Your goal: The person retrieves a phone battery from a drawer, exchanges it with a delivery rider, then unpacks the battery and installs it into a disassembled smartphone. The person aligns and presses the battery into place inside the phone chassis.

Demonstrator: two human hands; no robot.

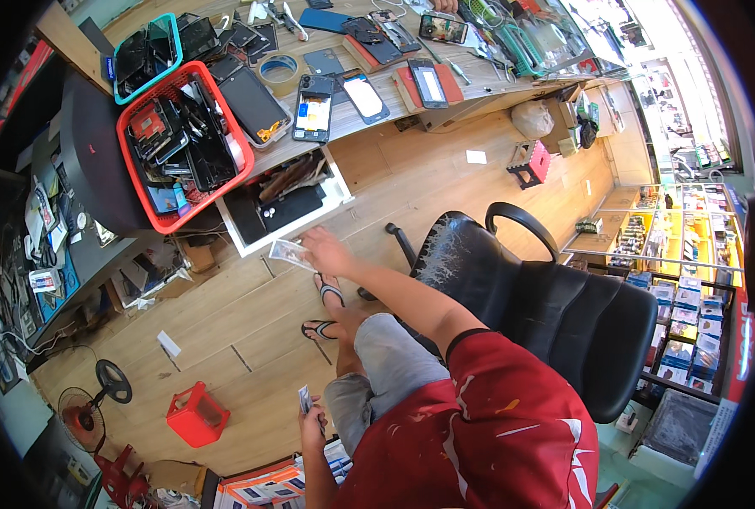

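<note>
My right hand (pixel 327 252) reaches out beside the open drawer (pixel 341 199), its fingers closed on a flat, pale, clear-looking packet (pixel 291 253). What the packet holds is too small to make out. Dark flat pieces and a brown item (pixel 294 176) lie in the drawer. Lower down, near my knee, my left hand (pixel 313 419) grips a small flat whitish item (pixel 304 396), whose kind I cannot make out. Above the drawer, a red basket (pixel 240 174) full of phone parts sits at the desk edge.
Phones (pixel 313 109), a tape roll (pixel 281 71) and a teal basket (pixel 176 51) cover the wooden desk. A worn black office chair (pixel 556 318) stands at my right. Red stools (pixel 198 414) and a fan (pixel 81 418) stand on the floor. Another person's hand (pixel 445 5) shows at the desk's far edge.
</note>
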